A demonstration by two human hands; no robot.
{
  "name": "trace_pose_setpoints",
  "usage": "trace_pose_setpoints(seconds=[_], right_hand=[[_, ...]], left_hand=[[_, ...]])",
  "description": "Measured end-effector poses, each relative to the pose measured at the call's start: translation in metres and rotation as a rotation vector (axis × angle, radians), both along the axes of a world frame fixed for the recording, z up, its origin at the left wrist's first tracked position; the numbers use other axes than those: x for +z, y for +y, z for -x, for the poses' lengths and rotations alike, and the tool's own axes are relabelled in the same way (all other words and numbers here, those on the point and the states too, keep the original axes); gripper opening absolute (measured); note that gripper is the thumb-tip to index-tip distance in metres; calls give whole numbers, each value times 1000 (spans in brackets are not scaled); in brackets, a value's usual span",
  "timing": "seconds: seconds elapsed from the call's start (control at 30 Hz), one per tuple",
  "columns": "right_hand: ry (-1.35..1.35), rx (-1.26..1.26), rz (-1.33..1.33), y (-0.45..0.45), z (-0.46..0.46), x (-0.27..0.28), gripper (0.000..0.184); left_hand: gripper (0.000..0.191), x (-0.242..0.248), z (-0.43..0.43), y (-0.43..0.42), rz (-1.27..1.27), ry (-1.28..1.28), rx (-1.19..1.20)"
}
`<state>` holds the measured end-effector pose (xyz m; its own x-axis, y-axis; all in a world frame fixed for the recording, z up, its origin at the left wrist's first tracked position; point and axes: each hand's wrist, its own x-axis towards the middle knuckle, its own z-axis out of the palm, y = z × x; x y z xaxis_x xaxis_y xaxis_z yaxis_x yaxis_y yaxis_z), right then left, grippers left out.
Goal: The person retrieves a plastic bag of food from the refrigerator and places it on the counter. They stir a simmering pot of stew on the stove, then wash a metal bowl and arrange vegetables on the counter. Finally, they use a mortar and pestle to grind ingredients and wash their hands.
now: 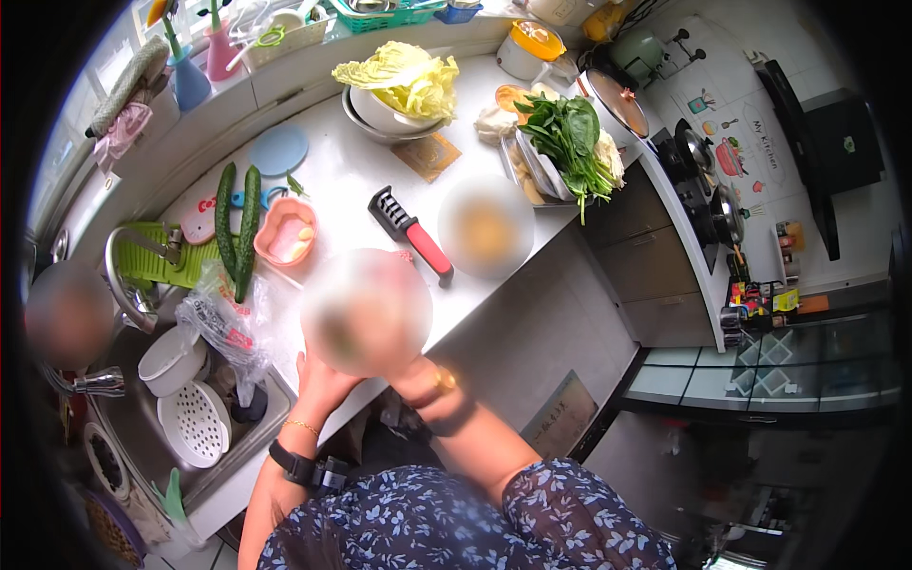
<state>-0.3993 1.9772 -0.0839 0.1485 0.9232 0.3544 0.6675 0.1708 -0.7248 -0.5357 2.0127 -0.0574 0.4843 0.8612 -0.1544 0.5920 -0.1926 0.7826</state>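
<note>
My left hand [324,381] and my right hand [406,367] are close together at the counter's front edge. A round blur hides most of their fingers and whatever lies between them. Just beyond that blur lies a knife sharpener [412,235] with a red handle. To its right, a second blur covers a yellowish thing. A pink flower-shaped bowl [286,231] with pale pieces inside stands to the left of the sharpener. Two cucumbers [249,228] lie side by side, left of the bowl. A crumpled clear plastic bag [226,328] touches their lower ends.
The sink [135,427] at left holds a white colander [192,420], under a curved faucet [117,274]. Cabbage leaves [402,78] fill a white bowl at the back. Leafy greens [566,135] lie on trays at the counter's right end. A blue round lid [278,149] lies near the back.
</note>
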Motion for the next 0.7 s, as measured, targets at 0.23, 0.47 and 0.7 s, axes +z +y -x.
trace_pose_setpoints(seconds=[0.23, 0.47, 0.7], right_hand=[[282, -298, -170, 30, 11, 79, 29], [258, -227, -38, 38, 2, 29, 33], [141, -222, -50, 18, 7, 51, 33]], left_hand=[[104, 15, 0, 1, 54, 7, 9], [110, 8, 2, 2, -4, 81, -12], [113, 31, 21, 19, 22, 235, -206]])
